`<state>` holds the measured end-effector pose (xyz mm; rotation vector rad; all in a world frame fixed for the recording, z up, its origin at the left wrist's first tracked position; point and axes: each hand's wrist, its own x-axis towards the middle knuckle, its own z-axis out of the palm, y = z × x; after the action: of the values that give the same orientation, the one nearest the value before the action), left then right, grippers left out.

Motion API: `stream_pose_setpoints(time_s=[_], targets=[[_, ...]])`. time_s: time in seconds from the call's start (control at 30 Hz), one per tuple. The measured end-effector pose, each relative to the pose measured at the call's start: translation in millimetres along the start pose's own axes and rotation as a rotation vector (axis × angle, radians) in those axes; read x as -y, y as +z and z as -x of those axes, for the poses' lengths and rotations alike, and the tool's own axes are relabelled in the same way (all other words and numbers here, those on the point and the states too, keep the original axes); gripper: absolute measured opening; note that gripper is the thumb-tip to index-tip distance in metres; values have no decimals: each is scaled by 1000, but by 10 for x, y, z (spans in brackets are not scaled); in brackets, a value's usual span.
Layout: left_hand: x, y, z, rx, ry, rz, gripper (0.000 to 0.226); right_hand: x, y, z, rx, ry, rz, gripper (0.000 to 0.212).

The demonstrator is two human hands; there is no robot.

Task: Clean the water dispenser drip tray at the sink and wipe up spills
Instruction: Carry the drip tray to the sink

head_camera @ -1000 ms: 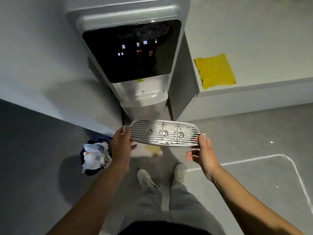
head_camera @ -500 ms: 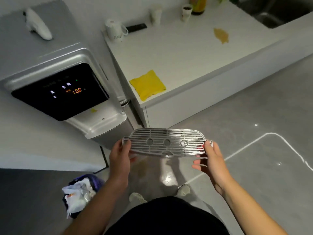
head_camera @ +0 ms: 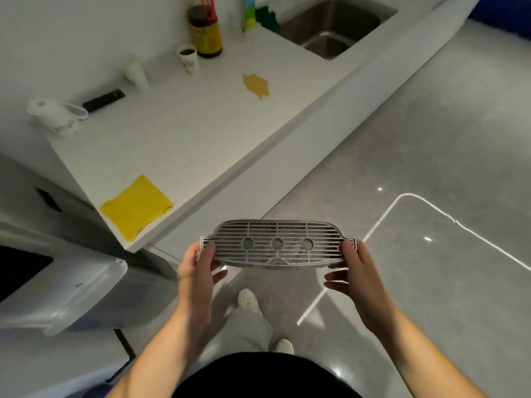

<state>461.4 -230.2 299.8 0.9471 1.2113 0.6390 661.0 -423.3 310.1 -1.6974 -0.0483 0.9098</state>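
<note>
A long white counter (head_camera: 218, 130) bears a steel sink (head_camera: 330, 27) at its far end, a yellow cloth (head_camera: 136, 209) and a brownish spill (head_camera: 255, 85). Over the floor, the left hand (head_camera: 196, 271) and right hand (head_camera: 352, 271) grip the grey drip tray (head_camera: 277, 244) by its ends. The mug (head_camera: 54, 114) lettering is unreadable.

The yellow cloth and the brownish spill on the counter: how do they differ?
The yellow cloth is bright yellow, squarish, and lies near the counter's front corner by the dispenser. The brownish spill is duller, irregular in outline and lies nearer the sink. Both rest flat on the white counter, untouched by either hand.
</note>
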Motion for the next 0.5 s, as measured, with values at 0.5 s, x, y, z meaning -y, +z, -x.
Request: stream_pose_setpoints(time_s=[0.5], targets=[[-529,2173,-1471,313,40,-260,19,807,-791,-1392,-345,42,-177,30]])
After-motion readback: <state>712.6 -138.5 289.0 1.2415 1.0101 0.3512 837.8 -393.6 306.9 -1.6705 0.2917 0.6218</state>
